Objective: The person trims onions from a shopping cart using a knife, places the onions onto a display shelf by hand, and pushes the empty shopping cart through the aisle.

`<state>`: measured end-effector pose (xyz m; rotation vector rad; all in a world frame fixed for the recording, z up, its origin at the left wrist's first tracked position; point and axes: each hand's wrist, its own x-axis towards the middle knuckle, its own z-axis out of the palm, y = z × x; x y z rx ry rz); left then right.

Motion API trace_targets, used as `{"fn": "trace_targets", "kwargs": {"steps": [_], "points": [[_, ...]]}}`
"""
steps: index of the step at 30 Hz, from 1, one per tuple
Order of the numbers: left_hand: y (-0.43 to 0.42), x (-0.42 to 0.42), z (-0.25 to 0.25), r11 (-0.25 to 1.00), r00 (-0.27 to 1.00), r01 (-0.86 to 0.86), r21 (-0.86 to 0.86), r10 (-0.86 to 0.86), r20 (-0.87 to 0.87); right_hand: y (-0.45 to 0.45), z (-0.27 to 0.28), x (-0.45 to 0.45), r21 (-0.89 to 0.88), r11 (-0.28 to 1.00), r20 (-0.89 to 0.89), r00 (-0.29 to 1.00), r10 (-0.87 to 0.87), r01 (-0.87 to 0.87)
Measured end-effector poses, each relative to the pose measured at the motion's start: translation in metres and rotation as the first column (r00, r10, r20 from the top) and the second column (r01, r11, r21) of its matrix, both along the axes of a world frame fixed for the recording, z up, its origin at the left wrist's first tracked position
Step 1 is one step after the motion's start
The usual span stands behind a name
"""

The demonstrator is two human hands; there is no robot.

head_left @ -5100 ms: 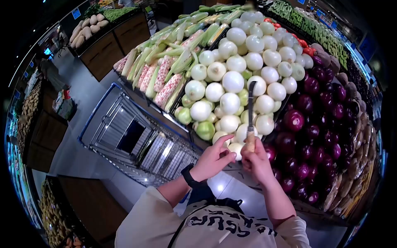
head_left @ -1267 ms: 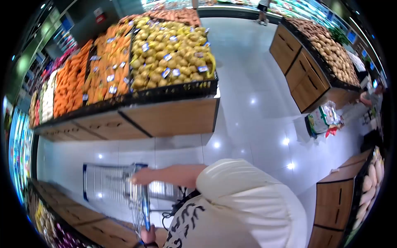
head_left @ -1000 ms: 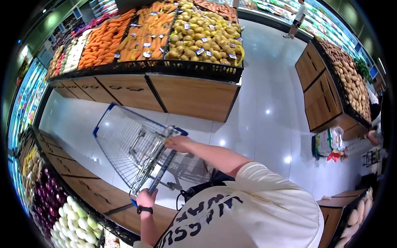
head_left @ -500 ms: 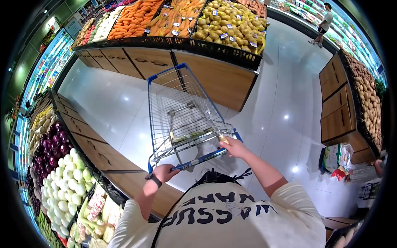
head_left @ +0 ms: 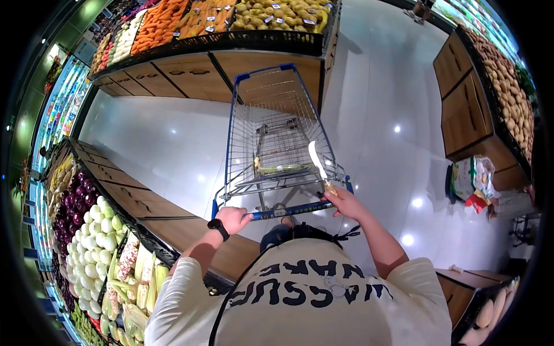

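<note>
A shopping cart (head_left: 233, 124) of wire mesh with blue trim stands in front of me. My left hand (head_left: 232, 219) is closed around the left end of its blue handle bar (head_left: 288, 211), with a dark watch on the wrist. In my right hand (head_left: 346, 204), at the bar's right end, is a knife with a light handle and a curved, shiny blade (head_left: 317, 158). That blade points up and forward over the cart's near edge. A long green and pale vegetable bundle (head_left: 285, 169) lies crosswise in the cart.
Ahead is a wooden-fronted stand (head_left: 190, 75) with carrots (head_left: 158, 26) and potatoes. White onions (head_left: 92, 248), purple onions and corn (head_left: 130, 259) fill the left stand. At right are a tuber stand (head_left: 508, 81), a plastic bag (head_left: 473, 176) and another person's hand (head_left: 492, 207).
The cart has swung round to point more straight ahead and shifted right in view. The knife blade now shows clearly, raised in my right hand. The far walker is nearer the top edge.
</note>
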<state>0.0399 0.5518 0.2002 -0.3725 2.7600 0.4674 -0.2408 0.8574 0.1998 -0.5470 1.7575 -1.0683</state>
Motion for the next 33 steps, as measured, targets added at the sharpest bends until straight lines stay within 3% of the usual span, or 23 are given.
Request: {"fn": "trace_targets", "kwargs": {"steps": [4,14,20,21,23,24,26,33], "points": [[0.017,-0.013,-0.006,0.995,0.995,0.102,-0.007,-0.102,-0.011,0.053,0.002,0.016,-0.022,0.998,0.112,0.992,-0.061,0.064],[0.040,-0.088,-0.003,0.956,0.956,0.292,-0.031,-0.293,-0.027,0.130,-0.007,0.056,-0.048,0.903,0.024,0.904,-0.426,0.427],[0.025,-0.158,-0.004,0.905,0.890,0.423,-0.044,-0.424,-0.166,0.137,-0.006,0.063,-0.056,0.805,0.048,0.807,-0.589,0.591],[0.022,-0.173,-0.002,0.894,0.876,0.446,-0.050,-0.448,-0.179,0.134,-0.007,0.063,-0.061,0.781,0.020,0.783,-0.622,0.622],[0.017,-0.203,-0.004,0.862,0.845,0.498,-0.090,-0.506,-0.173,0.127,-0.029,0.063,-0.091,0.809,-0.312,0.755,-0.577,0.581],[0.017,-0.219,-0.001,0.852,0.843,0.512,-0.109,-0.522,-0.128,0.132,-0.033,0.069,-0.083,0.796,-0.475,0.679,-0.560,0.599],[0.005,-0.246,-0.012,0.810,0.807,0.577,-0.104,-0.585,-0.084,0.097,0.012,0.075,0.029,0.650,-0.404,0.604,-0.687,0.760],[-0.003,-0.361,-0.015,0.586,0.566,0.800,-0.133,-0.809,-0.160,0.056,-0.010,0.074,-0.006,0.368,-0.376,0.339,-0.862,0.930]]}}
